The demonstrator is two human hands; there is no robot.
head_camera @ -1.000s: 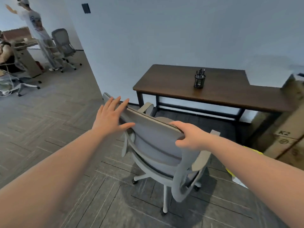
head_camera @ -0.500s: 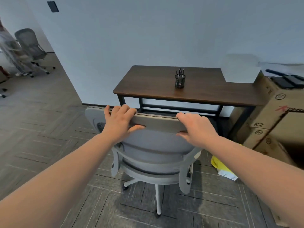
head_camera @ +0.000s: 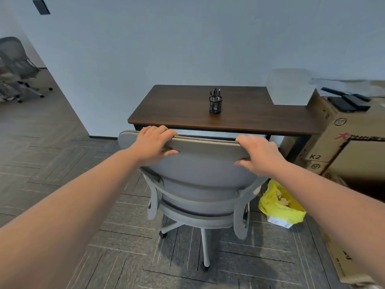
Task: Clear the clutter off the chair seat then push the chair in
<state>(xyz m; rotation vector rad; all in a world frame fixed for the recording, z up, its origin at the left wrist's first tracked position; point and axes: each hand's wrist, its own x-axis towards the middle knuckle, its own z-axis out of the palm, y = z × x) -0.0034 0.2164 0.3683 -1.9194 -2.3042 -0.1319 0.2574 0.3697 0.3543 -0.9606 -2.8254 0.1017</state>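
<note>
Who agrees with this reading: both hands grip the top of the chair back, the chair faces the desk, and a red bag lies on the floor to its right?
One detail is wrong: the bag is yellow, not red, as the head view shows. The rest stands: the left hand and right hand grip the top of the chair back, the chair faces the desk, and the bag lies on the floor to its right.

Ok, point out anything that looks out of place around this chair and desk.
A yellow plastic bag of crumpled scraps sits on the floor right of the chair, draped over a white box. Otherwise nothing odd: both hands grip the backrest, and the pen holder stands upright on the desk.
</note>
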